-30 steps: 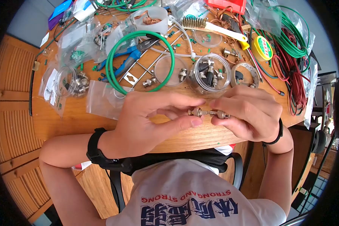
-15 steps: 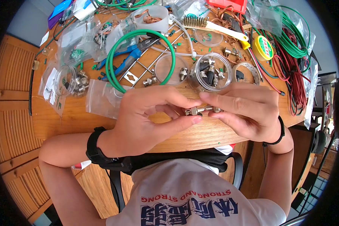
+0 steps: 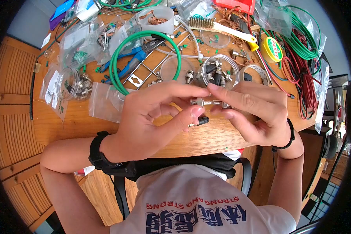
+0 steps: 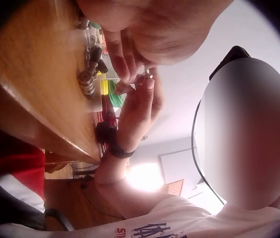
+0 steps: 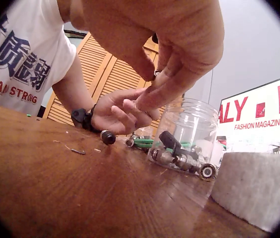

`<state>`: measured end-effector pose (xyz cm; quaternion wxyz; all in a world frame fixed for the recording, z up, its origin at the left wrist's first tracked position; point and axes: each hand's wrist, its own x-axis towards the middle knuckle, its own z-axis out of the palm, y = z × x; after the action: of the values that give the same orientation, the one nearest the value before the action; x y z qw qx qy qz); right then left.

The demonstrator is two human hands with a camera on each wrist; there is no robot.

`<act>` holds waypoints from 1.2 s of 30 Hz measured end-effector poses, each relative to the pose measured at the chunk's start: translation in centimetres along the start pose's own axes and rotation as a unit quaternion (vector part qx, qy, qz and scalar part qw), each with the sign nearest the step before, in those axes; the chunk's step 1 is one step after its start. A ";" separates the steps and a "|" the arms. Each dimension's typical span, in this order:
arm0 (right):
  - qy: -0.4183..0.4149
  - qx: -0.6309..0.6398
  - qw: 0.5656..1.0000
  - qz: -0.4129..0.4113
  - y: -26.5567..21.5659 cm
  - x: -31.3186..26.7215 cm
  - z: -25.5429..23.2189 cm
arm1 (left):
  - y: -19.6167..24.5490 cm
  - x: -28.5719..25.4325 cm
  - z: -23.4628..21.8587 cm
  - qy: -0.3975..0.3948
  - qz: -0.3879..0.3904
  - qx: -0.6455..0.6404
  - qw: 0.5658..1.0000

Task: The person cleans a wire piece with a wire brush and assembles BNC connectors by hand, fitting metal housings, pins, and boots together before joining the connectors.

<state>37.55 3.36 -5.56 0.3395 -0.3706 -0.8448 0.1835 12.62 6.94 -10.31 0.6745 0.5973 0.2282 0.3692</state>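
Note:
Between the fingertips in the head view sits a metal BNC connector (image 3: 199, 102) with a slim middle, lying sideways. My right hand (image 3: 257, 111) pinches its right end between thumb and fingers. Around its left end, my left hand (image 3: 156, 111) has fingers bent, thumb lowered from the metal and index fingertip meeting the right one. Below the left thumb is a second, black-sleeved connector (image 3: 202, 121); in the right wrist view this black piece (image 5: 108, 137) shows apart from the left hand, low over the table. The left wrist view mostly hides the held connector behind fingers.
A clear jar (image 5: 179, 121) of connectors stands just beyond the hands, beside a roll of tape (image 5: 254, 186). Behind lie a green cable loop (image 3: 178, 58), blue-handled cutters (image 3: 134, 64), a wire brush (image 3: 230, 33), a yellow paste tub (image 3: 272, 50) and red cable (image 3: 306, 89).
Both hands have shifted slightly away from the body with the BNC connector. The left thumb has come off it, and the black-sleeved connector has emerged below that thumb.

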 end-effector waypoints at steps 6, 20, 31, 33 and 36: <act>0.009 -0.004 1.000 0.008 -0.5 0.1 -0.1 | 0.4 0.3 0.2 0.004 -0.043 -0.036 0.998; 0.017 0.028 0.999 -0.033 0.1 0.0 -0.3 | 0.1 0.0 -0.1 -0.010 0.011 -0.008 1.000; 0.020 0.072 0.997 0.002 -0.1 -0.2 -0.3 | 0.3 -0.2 -0.4 -0.045 0.061 0.033 0.997; 0.017 0.063 0.998 -0.006 0.0 -0.2 -0.3 | 0.4 -0.2 -0.3 -0.038 0.055 0.038 0.997; 0.021 0.065 0.998 -0.007 -0.1 -0.2 -0.2 | 0.5 -0.3 -0.2 -0.036 0.055 0.037 0.997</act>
<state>37.73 3.18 -5.45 0.3820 -0.3453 -0.8265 0.2275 12.20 6.86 -9.86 0.6385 0.6460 0.1845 0.3753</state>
